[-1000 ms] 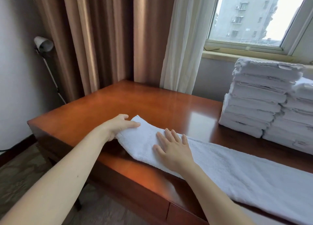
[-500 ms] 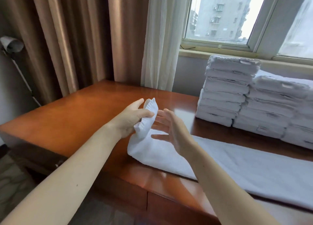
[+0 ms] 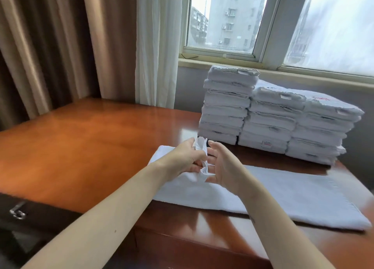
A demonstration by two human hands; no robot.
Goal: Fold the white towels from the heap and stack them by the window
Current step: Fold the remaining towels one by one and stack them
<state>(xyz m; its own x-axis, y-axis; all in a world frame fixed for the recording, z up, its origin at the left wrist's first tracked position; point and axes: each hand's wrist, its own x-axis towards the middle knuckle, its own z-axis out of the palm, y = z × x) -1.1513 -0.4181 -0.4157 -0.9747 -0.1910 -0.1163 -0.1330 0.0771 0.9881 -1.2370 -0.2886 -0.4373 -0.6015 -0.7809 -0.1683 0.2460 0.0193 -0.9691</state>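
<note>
Left fingers (image 3: 194, 167) curl round the lifted towel (image 3: 283, 193) end; right fingers (image 3: 215, 145) open loosely just beside it.

Three stacks at the back, one towel laid out before them

The stacks (image 3: 269, 125) of folded towels stand side by side on the tabletop (image 3: 81, 147), the leftmost one the tallest. Directly behind the stacks runs the windowsill (image 3: 303, 74), with the window (image 3: 222, 19) above it. To the left of the stacks and behind the tabletop hang the curtains (image 3: 60, 46). In front of the stacks a towel (image 3: 283, 196) lies lengthwise along the near edge and reaches further left than they do. Its left end is raised off the tabletop, just in front of the leftmost stack, gripped in the fingers of the left hand (image 3: 186, 157). The right hand (image 3: 224, 167) is just to the right of that raised end. Far left of the stacks and lower, a drawer handle (image 3: 17, 213) sits on the front face under the tabletop.
</note>
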